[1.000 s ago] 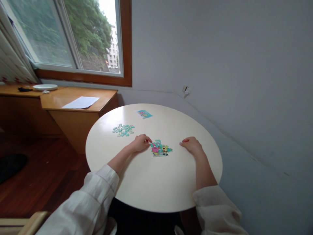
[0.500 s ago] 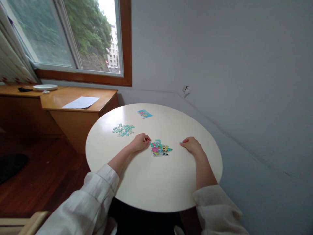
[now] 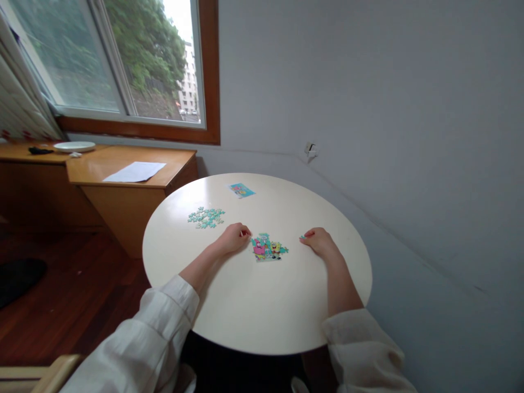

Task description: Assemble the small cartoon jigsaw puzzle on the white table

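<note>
A partly assembled jigsaw puzzle (image 3: 268, 250) with a pink and a yellow cartoon figure lies on the round table. My left hand (image 3: 236, 238) is just left of it, thumb and fingers pinched together near its upper left edge. What those fingers hold, if anything, is too small to make out. Further right, apart from the puzzle, my right hand (image 3: 320, 241) pinches a small teal puzzle piece (image 3: 302, 237) just above or on the tabletop. Loose puzzle pieces (image 3: 207, 217), teal and pale, lie spread beyond my left hand.
On the far part of the white round table (image 3: 254, 311) lies a small picture card (image 3: 242, 190). A wooden desk (image 3: 180, 164) at the left bears a paper sheet (image 3: 135, 171) and a white plate (image 3: 75, 147). The wall (image 3: 388, 136) borders the table's right side.
Both hands stay almost where they were, fingers still pinched. The view has shifted very slightly; the puzzle and the loose pieces look the same.
</note>
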`<control>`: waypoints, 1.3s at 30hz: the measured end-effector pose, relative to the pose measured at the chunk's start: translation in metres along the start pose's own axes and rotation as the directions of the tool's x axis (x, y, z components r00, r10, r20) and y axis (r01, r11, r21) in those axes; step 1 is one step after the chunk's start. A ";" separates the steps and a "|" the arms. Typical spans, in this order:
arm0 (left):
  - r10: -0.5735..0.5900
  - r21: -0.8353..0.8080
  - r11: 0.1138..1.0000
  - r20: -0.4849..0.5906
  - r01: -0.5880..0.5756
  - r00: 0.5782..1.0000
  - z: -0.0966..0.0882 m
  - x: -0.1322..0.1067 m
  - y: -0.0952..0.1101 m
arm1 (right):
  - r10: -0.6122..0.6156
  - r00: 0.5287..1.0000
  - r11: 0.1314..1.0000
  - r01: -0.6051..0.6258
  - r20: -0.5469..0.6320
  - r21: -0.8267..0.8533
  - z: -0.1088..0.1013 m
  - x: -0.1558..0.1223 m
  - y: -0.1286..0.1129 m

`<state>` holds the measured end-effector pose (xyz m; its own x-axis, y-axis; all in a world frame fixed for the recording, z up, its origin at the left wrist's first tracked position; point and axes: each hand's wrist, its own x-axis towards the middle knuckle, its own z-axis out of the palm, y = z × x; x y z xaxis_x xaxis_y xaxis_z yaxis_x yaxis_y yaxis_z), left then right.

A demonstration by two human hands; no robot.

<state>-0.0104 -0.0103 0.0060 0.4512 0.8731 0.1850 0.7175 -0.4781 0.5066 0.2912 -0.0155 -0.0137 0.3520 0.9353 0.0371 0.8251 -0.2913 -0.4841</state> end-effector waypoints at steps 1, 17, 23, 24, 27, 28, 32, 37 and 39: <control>-0.001 0.000 1.000 0.001 0.001 1.000 0.000 0.000 0.000 | 0.000 1.000 1.000 0.000 -0.001 0.013 0.000 0.000 0.000; -0.008 -0.007 1.000 -0.002 0.008 1.000 0.001 0.001 -0.001 | -0.156 0.981 0.922 0.103 0.114 0.373 0.006 -0.006 -0.011; -0.007 -0.007 1.000 -0.001 0.007 1.000 0.001 0.001 0.000 | -0.220 0.971 0.828 0.136 0.093 0.543 0.013 -0.008 -0.025; -0.005 -0.009 1.000 -0.002 0.005 1.000 0.001 0.001 0.000 | -0.228 0.970 0.809 0.143 0.081 0.571 0.016 -0.008 -0.029; -0.001 -0.014 1.000 -0.012 0.001 1.000 0.001 0.001 0.000 | -0.257 0.965 0.753 0.169 0.047 0.636 0.025 -0.012 -0.043; -0.001 -0.016 1.000 -0.018 0.001 1.000 0.001 0.001 0.000 | -0.271 0.962 0.737 0.179 0.042 0.652 0.028 -0.014 -0.048; -0.006 -0.030 1.000 -0.057 0.005 0.998 0.003 0.001 0.000 | -0.329 0.944 0.695 0.227 0.021 0.682 0.035 -0.025 -0.065; -0.024 -0.072 0.997 -0.107 0.017 0.994 0.004 0.002 0.001 | -0.382 0.924 0.636 0.271 -0.010 0.722 0.038 -0.036 -0.076; -0.034 -0.107 0.994 -0.125 0.021 0.992 0.005 0.002 0.001 | -0.356 0.934 0.595 0.213 0.016 0.775 0.040 -0.036 -0.078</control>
<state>-0.0064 -0.0092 0.0027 0.3563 0.8941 0.2713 0.6658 -0.4467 0.5977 0.1967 -0.0188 -0.0122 0.0275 0.9808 0.1929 0.2232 0.1821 -0.9576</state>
